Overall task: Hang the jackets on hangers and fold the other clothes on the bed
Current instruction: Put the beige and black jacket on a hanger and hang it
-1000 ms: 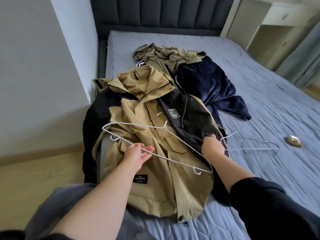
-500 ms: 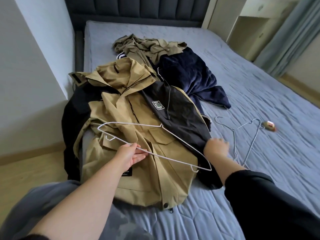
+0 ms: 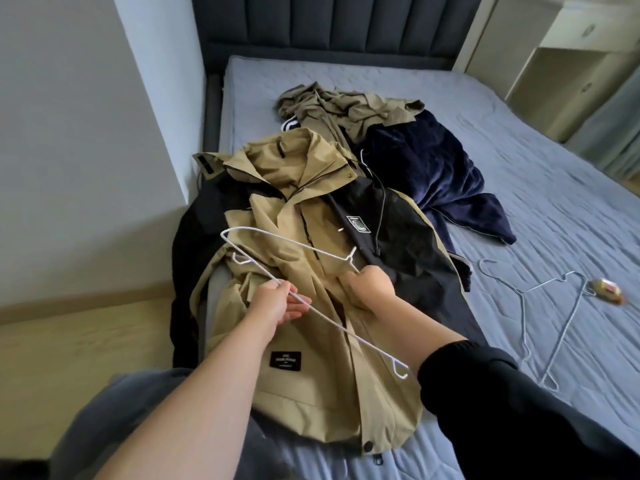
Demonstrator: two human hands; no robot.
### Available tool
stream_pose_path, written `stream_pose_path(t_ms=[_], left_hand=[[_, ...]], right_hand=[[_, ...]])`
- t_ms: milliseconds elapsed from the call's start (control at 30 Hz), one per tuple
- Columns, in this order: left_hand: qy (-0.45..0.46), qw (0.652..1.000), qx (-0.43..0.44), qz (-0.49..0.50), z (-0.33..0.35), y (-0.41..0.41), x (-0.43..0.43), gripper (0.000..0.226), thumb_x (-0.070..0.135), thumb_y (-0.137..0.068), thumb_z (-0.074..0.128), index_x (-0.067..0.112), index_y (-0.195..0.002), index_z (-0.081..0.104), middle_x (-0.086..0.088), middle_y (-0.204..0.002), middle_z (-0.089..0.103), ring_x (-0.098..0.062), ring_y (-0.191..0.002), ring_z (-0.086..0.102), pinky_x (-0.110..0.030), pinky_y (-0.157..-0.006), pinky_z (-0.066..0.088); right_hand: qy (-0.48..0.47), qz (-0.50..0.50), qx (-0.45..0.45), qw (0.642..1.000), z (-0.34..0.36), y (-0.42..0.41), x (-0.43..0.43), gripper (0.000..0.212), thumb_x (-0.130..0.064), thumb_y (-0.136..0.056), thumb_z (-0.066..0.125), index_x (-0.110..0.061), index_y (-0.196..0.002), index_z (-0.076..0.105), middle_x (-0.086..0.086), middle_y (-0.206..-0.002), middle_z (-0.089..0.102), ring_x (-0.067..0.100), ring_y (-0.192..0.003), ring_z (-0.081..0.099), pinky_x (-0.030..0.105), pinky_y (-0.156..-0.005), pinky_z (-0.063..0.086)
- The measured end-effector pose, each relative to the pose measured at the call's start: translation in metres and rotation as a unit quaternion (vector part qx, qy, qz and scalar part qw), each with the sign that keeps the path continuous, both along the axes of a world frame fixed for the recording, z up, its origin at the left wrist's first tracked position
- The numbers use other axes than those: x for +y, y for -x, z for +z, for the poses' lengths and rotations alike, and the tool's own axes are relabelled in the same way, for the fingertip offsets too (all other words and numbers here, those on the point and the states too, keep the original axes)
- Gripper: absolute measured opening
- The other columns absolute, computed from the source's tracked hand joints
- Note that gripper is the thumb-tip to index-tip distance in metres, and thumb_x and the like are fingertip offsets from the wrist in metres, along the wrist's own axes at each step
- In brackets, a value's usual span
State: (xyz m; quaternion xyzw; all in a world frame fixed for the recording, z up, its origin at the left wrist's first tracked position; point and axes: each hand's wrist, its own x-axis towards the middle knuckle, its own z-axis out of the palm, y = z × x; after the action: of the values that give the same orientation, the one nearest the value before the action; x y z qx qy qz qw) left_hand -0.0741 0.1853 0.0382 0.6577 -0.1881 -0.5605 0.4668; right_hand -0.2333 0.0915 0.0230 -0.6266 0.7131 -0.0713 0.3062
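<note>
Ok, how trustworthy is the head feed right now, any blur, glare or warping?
Head view: soft even daylight, no glare; the white hanger and tan jacket read sharp mid-frame; the small gold object at right is motion-smeared; the wide-angle lens bends the bed edges toward the borders.

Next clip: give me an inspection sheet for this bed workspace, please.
Surface: grey-blue quilted bed.
Job's things: tan and black jacket spread front up; white hanger held over it; second hanger lying to the right; olive garment and navy garment crumpled behind.
Clutter: small gold object beside the second hanger.
Hands: left hand holds the white hanger's bottom bar; right hand curled on the jacket by the hook, grip unclear.
Cables: nothing seen.
Surroundings: padded headboard, white wall, wooden floor, cream cabinet.
</note>
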Motion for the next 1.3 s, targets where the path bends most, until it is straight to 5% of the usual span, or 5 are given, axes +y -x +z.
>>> stream_pose_path(t_ms=[400, 600, 733, 1067, 1300], left_hand=[[0.164, 0.977, 0.032, 0.135, 0.014, -0.053, -0.06, 0.036, 0.033, -0.104, 0.031, 0.017, -0.108, 0.063, -0.008, -0.092, 0.071, -0.02, -0.083, 0.068, -0.032, -0.07, 0.055], [0.122, 0.987, 0.001, 0.107, -0.01, -0.064, -0.085, 0.027, 0.027, -0.101, 0.042, 0.024, -0.124, 0.057, 0.001, -0.117, 0.062, -0.016, -0.112, 0.057, -0.04, -0.102, 0.044], [0.136, 0.965, 0.163, 0.155, -0.01, -0.079, -0.101, 0.02, 0.032, -0.102, 0.042, 0.028, -0.117, 0.054, -0.002, -0.117, 0.063, -0.02, -0.112, 0.059, -0.044, -0.103, 0.043], [0.159, 0.974, 0.103, 0.127, -0.01, -0.092, -0.112, 0.032, 0.016, -0.105, 0.026, 0.028, -0.123, 0.05, -0.002, -0.119, 0.062, -0.017, -0.114, 0.056, -0.038, -0.103, 0.037], [0.179, 0.956, 0.175, 0.151, -0.007, -0.096, -0.104, 0.033, 0.012, -0.103, 0.031, 0.024, -0.117, 0.059, -0.004, -0.121, 0.063, -0.018, -0.117, 0.057, -0.044, -0.108, 0.037]], right_hand=[[0.198, -0.109, -0.238, 0.945, 0.041, -0.067, -0.062, 0.041, -0.032, -0.097, 0.049, -0.013, -0.061, 0.043, 0.002, -0.054, 0.037, 0.018, -0.053, 0.036, 0.031, -0.054, 0.03], [0.101, -0.116, -0.291, 0.944, 0.042, -0.096, -0.115, 0.036, -0.034, -0.089, 0.056, -0.016, -0.062, 0.04, 0.002, -0.055, 0.028, 0.019, -0.051, 0.026, 0.03, -0.055, 0.024], [0.059, -0.094, -0.231, 0.967, 0.028, -0.118, -0.136, 0.05, -0.038, -0.078, 0.068, -0.018, -0.052, 0.03, -0.001, -0.049, 0.03, 0.017, -0.048, 0.03, 0.027, -0.049, 0.026], [0.08, -0.048, -0.156, 0.983, 0.013, -0.168, -0.146, 0.033, -0.027, -0.088, 0.063, -0.006, -0.065, 0.052, 0.0, -0.057, 0.047, 0.015, -0.056, 0.046, 0.024, -0.043, 0.026], [0.077, -0.02, -0.287, 0.954, 0.046, -0.122, -0.141, 0.039, -0.018, -0.093, 0.057, -0.012, -0.059, 0.038, 0.0, -0.045, 0.034, 0.014, -0.04, 0.028, 0.023, -0.043, 0.024]])
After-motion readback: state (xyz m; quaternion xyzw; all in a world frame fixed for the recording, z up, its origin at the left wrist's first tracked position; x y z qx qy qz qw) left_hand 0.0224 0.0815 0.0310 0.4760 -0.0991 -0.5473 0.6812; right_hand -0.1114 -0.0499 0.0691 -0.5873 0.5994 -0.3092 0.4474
